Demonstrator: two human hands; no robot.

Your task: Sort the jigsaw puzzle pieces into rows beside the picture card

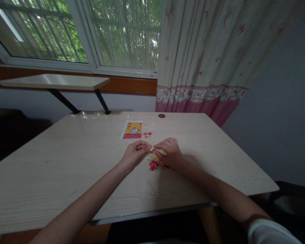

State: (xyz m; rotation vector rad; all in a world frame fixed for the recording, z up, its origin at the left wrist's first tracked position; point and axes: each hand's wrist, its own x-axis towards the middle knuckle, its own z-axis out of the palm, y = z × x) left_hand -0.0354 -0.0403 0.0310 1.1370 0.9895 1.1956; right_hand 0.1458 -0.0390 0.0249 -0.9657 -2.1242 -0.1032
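Above the near middle of the pale wooden desk (73, 169), the person's 2 bare hands meet over a small heap of jigsaw pieces. The left hand (136, 154) has its thumb and fingertips drawn together, pinching a small yellow piece (151, 148) that sits between the 2 hands. The right hand (170, 153) bends inward from the other side, its fingers curled and its thumb below them, with more yellow pieces (163, 152) caught between; how many it holds, I cannot tell.

Just below the hands, loose on the desk, lie pale yellow pieces (152, 158) and, nearer the person, red pieces (154, 165); the right hand hides part of this heap. Beyond the hands, 2 small red shapes (147, 133) lie side by side, with yellow bits (147, 137) just on the near side of them. To their left is a flat picture card (132, 129) showing a white animal on yellow and red. Farther back, a dark round disc (162, 116) marks the desk's far edge, near the patterned curtain (193, 67). At the far left, a raised shelf (58, 81) stands on black supports below the window (124, 34).
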